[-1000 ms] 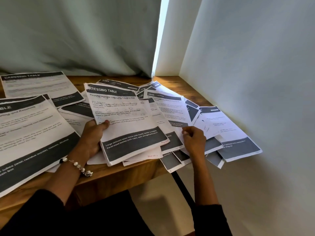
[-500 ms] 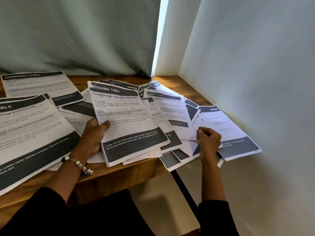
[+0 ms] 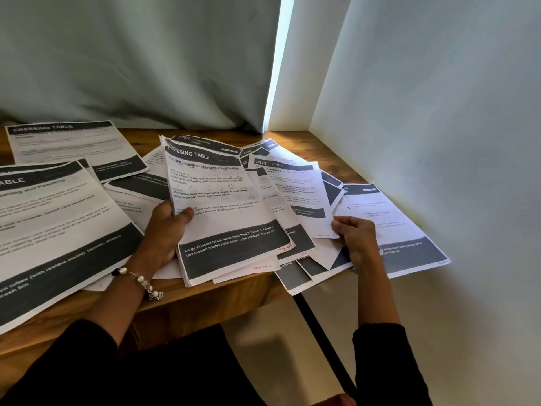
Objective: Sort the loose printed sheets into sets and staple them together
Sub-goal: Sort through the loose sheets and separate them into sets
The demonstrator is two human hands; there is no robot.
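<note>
1. Since the earlier frames, the right hand [image 3: 355, 240] had come back from the far-right page toward the held set [image 3: 231, 212], and its fingers [image 3: 347, 222] now pinched the lower corner of the sheet headed 2945 [image 3: 292, 194], just right of that set.
2. Its left counterpart, the left hand [image 3: 167, 230], gripped the held set by its left edge, thumb on the printed face and the other fingers curled behind; it had lifted the stack slightly more upright than before.
3. That set, topped by a "Dressing Table" page, stood tilted above the near edge of the desk [image 3: 205, 297], with loose sheets fanned beneath and to its right.
4. Left of the held set lay a large page [image 3: 58, 230] and, behind it, another "Dressing Table" sheet [image 3: 76, 148]; right of the set a page with a dark footer [image 3: 404, 230] lay near the wall.
5. The step in hand looked like picking out the next sheet, so the header should be checked against the set first: 2945 did not appear to match.
6. The corner pinch looked light, so only one leaf ought to be drawn out, sliding it clear of the overlapping pages rather than lifting the whole fan.
7. Several sheets overhung the desk edge below the right hand and could slip off if dragged.
8. No stapler was visible, so stapling seemed some way off.
</note>
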